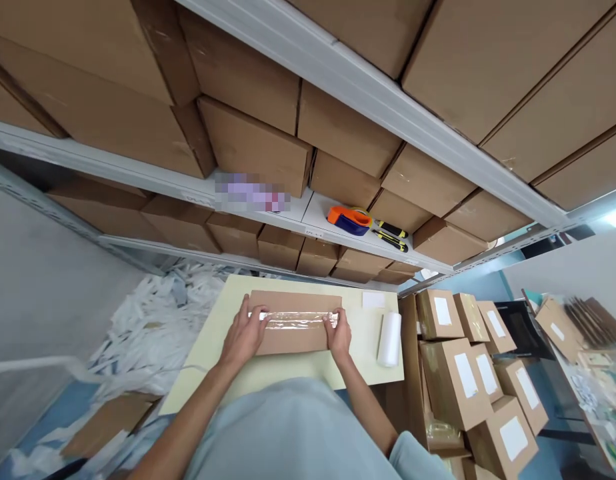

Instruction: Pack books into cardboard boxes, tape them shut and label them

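Note:
A flat brown cardboard box (pixel 295 341) lies on the pale yellow table in front of me. A shiny strip of clear packing tape (pixel 294 321) runs lengthwise across its top. My left hand (pixel 245 337) grips the box's left end, its fingers bent over the edge and its thumb near the tape's end. At the opposite end, my right hand (pixel 340 335) has its fingers curled round the edge, thumb and fingertips at the tape. The undersides of both grips are hidden. To the right are a white roll (pixel 389 340) and a small white paper (pixel 373 300).
Beyond the table (pixel 198 360), a metal shelf (pixel 308 208) holds many cartons, an orange and blue tape dispenser (pixel 349 220) and yellow-black cutters (pixel 391 235). Labelled boxes (pixel 455 380) are piled at right. White scraps (pixel 148 327) heap on the left floor.

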Demonstrator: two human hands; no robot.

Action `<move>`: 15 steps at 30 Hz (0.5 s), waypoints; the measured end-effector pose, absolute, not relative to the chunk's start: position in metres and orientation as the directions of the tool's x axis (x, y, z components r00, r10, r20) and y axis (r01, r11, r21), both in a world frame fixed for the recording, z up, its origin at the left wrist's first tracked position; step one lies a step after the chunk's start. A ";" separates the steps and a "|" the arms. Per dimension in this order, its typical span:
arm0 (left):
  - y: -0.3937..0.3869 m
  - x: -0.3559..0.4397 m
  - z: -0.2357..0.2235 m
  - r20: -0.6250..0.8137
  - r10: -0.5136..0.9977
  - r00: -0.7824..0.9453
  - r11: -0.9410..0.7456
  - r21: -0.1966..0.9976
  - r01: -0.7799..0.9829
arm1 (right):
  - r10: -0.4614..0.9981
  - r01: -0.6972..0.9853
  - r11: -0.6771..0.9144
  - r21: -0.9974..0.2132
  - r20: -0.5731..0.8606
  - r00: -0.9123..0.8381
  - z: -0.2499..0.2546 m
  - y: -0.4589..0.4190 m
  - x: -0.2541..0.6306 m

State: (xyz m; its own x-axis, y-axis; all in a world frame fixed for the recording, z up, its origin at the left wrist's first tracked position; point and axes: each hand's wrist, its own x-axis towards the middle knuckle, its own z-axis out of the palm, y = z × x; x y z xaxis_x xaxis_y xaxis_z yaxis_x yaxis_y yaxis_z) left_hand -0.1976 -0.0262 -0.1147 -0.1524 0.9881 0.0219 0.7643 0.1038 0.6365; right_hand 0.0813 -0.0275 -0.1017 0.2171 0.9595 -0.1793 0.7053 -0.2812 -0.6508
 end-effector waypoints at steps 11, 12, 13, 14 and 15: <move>0.063 -0.143 -0.019 0.419 0.896 -0.145 -0.184 0.649 0.738 | 0.873 0.841 0.402 -0.363 0.429 -0.233 0.027 0.125 0.104; 0.084 -0.131 0.007 0.467 0.874 -0.133 -0.239 0.652 0.720 | 0.851 0.845 0.428 -0.320 0.457 -0.258 0.054 0.153 0.100; 0.102 -0.120 0.034 0.508 0.853 -0.121 -0.289 0.653 0.700 | 0.850 0.862 0.427 -0.274 0.447 -0.279 0.077 0.178 0.093; 0.117 -0.109 0.059 0.539 0.835 -0.116 -0.326 0.653 0.684 | 0.872 0.886 0.397 -0.239 0.400 -0.283 0.097 0.200 0.086; 0.128 -0.100 0.080 0.560 0.821 -0.108 -0.356 0.650 0.671 | 0.903 0.910 0.354 -0.215 0.331 -0.273 0.111 0.217 0.079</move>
